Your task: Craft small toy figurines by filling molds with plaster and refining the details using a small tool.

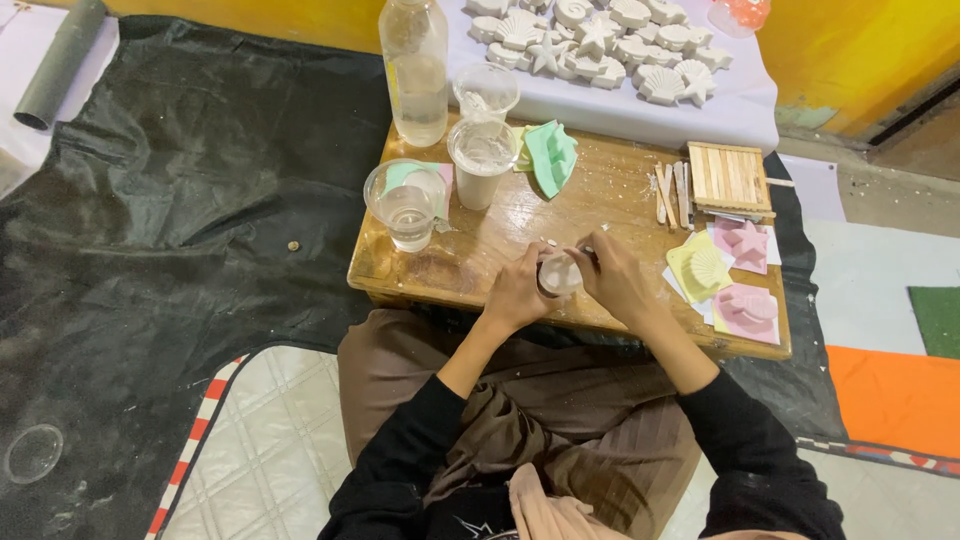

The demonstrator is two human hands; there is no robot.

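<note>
Cup (558, 275), small, clear and filled with something white, is sitting between both hands at the near edge of a low wooden table (600, 205), over the lap of a person seated on the floor. Left hand (515, 290) is wrapping its fingers (527, 262) around the cup's left side, gripping it; right hand (615, 278) is closing on the cup's right side, its fingertips (585, 258) pinching at the rim, though whether they are also holding a small tool there is too blurred to tell. Just beyond the fingers, white crumbs are dotting the wood. Farther out from the left fingers, a tumbler (408, 205) with a little clear liquid is standing beside a cup of white mix (482, 160), with an empty cup (486, 92) and a tall bottle (415, 70) behind them. A green mould (552, 155) is lying just right of those cups. Out from the right fingers, wooden sticks (672, 193) are lying next to a small slatted rack (730, 178). Just right of the right hand, a yellow mould (700, 268) and two pink moulds (745, 242) (748, 310) are resting on the table's corner. Well beyond all of it, white cast shells and stars (600, 40) are drying on a pale sheet (640, 115). Black sheeting (180, 200) is covering the floor to the left.
</note>
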